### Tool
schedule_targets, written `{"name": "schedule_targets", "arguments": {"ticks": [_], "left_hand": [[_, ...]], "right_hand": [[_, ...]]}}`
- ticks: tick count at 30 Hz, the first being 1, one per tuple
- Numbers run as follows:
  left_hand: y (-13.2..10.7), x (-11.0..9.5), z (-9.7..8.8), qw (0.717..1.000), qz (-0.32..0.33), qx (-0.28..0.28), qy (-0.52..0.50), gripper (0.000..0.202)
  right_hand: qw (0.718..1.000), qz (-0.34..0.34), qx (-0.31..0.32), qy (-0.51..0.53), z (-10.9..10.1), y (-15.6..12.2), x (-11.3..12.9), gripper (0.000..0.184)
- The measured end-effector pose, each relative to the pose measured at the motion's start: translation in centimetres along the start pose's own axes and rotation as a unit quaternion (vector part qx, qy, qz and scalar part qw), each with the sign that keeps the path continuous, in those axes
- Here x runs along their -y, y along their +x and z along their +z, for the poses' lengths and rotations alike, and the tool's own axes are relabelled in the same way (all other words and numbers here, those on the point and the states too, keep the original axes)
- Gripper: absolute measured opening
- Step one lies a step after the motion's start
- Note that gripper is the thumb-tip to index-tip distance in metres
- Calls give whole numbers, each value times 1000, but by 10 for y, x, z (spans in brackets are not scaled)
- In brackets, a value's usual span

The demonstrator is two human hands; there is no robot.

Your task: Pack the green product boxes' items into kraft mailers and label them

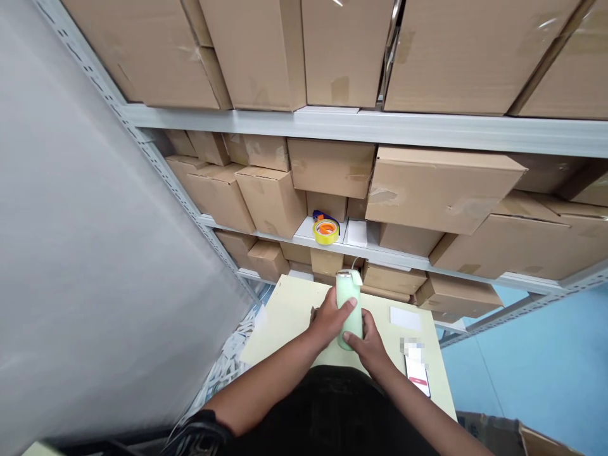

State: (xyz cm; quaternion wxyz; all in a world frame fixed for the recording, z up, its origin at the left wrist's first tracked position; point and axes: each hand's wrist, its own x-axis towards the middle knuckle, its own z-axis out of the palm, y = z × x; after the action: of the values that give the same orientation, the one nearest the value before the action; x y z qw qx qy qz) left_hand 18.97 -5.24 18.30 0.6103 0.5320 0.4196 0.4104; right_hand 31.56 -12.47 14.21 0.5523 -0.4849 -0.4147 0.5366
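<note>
A light green bottle [349, 310] stands nearly upright between my hands, over the pale yellow table. Its top shows a silvery rim and a light green tab sticking out to the right. My left hand [329, 316] wraps the bottle's left side, thumb laid across the front. Lower down on the right, my right hand [370, 342] grips it near the base, its thumb also on the front. Both hands hide parts of the bottle's sides. A small dark thing, too covered to name, peeks out beside my left hand.
The table [294, 304] holds a white sheet [405, 318] and a lit phone [417, 373] at the right. Shelves of cardboard boxes [332, 168] rise behind, with a tape dispenser [326, 229] on one. A grey wall [118, 272] runs along the left; paper scraps [232, 348] lie below.
</note>
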Motion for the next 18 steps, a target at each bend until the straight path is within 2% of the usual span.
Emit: {"name": "schedule_targets", "arguments": {"ticks": [2,3,8,14,18], "left_hand": [[-3,-4,5,1000,7,7,-3,57],[-3,-6,7,1000,13,10,-14,58],[-3,-13,14,999,16,-2,-51,52],[-4,-7,13,999,-2,-42,29,61],[-1,-5,-1,998,-5,-36,-46,55]], "right_hand": [[999,-17,-36,-34,-7,1,-2,70],[999,-19,-35,-34,-10,2,-2,70],[998,11,55,41,-22,4,4,66],[999,-33,5,-3,-18,8,3,73],[994,42,77,72,-9,9,9,62]]}}
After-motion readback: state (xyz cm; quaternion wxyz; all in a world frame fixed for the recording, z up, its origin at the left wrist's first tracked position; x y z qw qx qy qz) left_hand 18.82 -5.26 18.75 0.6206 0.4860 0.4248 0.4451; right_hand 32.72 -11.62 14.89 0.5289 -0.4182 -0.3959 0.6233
